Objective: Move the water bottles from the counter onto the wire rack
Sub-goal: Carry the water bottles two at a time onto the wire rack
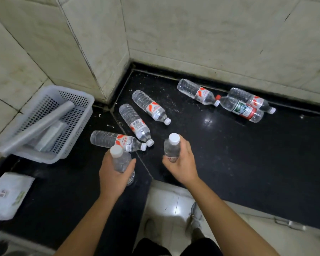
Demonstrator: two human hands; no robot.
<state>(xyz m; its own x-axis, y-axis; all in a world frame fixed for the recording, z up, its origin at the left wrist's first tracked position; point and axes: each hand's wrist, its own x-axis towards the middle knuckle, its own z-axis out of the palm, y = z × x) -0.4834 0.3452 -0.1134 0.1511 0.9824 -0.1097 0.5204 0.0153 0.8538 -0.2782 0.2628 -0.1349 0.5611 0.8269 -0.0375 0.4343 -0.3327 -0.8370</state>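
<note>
Bottles (pixel 121 160) (pixel 171 147) of clear ribbed plastic, white-capped, fill both hands (pixel 112 175) (pixel 182 163).

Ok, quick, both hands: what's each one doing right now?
Left hand: gripping a clear plastic water bottle with a white cap.
Right hand: gripping a second clear white-capped plastic water bottle.

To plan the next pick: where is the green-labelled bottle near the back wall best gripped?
Grip the green-labelled bottle round its base end, from the near side: it lies flat, and another bottle lies close along its far side.
</note>
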